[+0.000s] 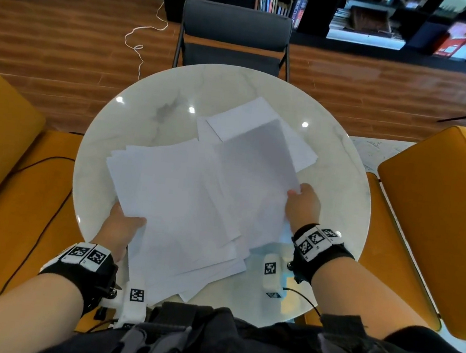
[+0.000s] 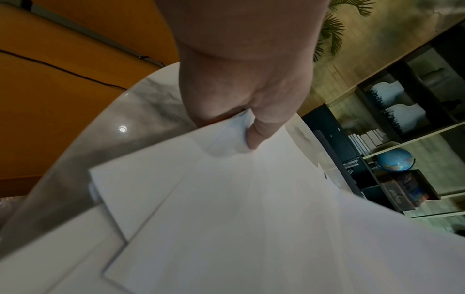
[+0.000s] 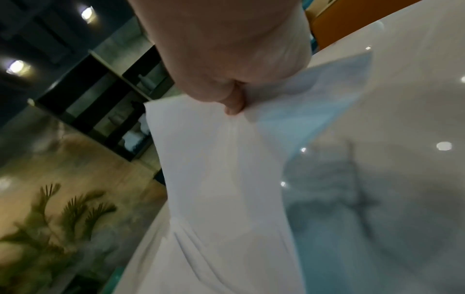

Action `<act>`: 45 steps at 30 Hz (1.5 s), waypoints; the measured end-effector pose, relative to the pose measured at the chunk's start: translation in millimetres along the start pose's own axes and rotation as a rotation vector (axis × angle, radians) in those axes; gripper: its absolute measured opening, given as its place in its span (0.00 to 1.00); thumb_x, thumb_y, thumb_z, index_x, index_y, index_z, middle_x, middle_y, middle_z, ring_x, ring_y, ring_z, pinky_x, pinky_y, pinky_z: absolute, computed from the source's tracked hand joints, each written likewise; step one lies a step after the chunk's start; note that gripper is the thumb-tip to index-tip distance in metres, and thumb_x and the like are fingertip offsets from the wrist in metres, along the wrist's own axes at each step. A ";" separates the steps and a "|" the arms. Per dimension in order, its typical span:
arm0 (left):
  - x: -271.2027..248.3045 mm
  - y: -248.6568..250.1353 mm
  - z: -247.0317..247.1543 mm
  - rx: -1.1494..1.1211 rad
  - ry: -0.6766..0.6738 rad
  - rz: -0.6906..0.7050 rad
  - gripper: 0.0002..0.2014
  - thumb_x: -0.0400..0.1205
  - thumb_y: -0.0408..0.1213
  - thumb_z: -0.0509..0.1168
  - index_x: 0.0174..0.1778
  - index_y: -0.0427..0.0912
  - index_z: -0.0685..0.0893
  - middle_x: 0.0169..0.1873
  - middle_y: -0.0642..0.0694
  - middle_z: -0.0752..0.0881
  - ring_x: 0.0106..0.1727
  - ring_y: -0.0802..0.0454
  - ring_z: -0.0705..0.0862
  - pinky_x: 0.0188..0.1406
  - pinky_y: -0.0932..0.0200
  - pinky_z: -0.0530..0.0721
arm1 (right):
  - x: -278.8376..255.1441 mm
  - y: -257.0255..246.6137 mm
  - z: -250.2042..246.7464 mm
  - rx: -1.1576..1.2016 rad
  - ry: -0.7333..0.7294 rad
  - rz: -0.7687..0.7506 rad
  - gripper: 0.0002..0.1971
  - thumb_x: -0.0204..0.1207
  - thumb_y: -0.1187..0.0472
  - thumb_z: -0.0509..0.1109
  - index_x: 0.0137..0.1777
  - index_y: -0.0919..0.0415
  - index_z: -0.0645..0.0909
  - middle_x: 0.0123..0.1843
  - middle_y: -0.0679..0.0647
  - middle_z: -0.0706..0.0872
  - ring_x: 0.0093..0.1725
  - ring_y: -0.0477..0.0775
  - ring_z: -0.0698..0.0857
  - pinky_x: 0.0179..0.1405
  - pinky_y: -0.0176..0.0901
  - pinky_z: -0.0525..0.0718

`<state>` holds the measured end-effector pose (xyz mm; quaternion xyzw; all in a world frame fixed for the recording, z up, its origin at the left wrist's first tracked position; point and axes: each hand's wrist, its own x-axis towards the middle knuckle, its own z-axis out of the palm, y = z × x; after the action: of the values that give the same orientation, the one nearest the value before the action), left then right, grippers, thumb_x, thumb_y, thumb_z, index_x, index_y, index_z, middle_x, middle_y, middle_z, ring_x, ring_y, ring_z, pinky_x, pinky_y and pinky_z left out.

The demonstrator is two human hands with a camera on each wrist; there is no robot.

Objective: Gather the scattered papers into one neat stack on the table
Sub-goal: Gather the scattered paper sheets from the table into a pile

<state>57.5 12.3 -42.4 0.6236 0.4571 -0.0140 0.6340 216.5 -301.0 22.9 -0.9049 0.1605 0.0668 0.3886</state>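
Obs: white papers (image 1: 194,201) lie in a loose overlapping fan on the round marble worktop (image 1: 133,124), spread from the near edge toward the middle and slightly right. Not yet squared; corners stick out at several angles.

Left hand (image 1: 121,230): pinches the near-left edge of the lower bundle, thumb on top, fingers hidden beneath. The left wrist view confirms the thumb (image 2: 259,135) pressing onto the top sheet, with at least two sheet edges offset below it.

Right hand (image 1: 302,204): grips the right edge of one lifted sheet (image 1: 259,164), thumb and fingers curled round its rim. In the right wrist view this sheet sags and curves away from the pinch point, clear of the worktop there.

Further sheets (image 1: 247,120) lie flat behind the lifted one, toward the far chair (image 1: 233,34).

Orientation: the lower bundle's long axis runs roughly from near-right to far-left; the lifted sheet's long axis runs nearly front to back, tilted a little right. The two sets are clearly out of line.

Handling, judged: very light, thin, floppy; sheets slide easily on each other and on the glossy marble. A one-sided pinch lets the sheet droop, and hard pinching would crease it. Best hold is at opposite long edges, mid-length, both hands, then tapping an edge on the worktop to square up.

Risk, judged: near corners overhang the worktop rim and could slip off
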 end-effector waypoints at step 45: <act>-22.2 -14.3 14.6 -0.057 0.066 0.012 0.26 0.83 0.31 0.68 0.76 0.51 0.74 0.63 0.47 0.86 0.63 0.42 0.83 0.67 0.34 0.79 | 197.9 -28.8 15.8 -0.779 -0.192 -0.085 0.58 0.54 0.38 0.83 0.80 0.56 0.55 0.74 0.65 0.66 0.74 0.69 0.67 0.73 0.66 0.68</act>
<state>44.4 -14.8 -43.1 0.6082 0.4743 0.0235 0.6361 412.3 -318.1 -17.0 -0.9799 0.0486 0.1906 0.0322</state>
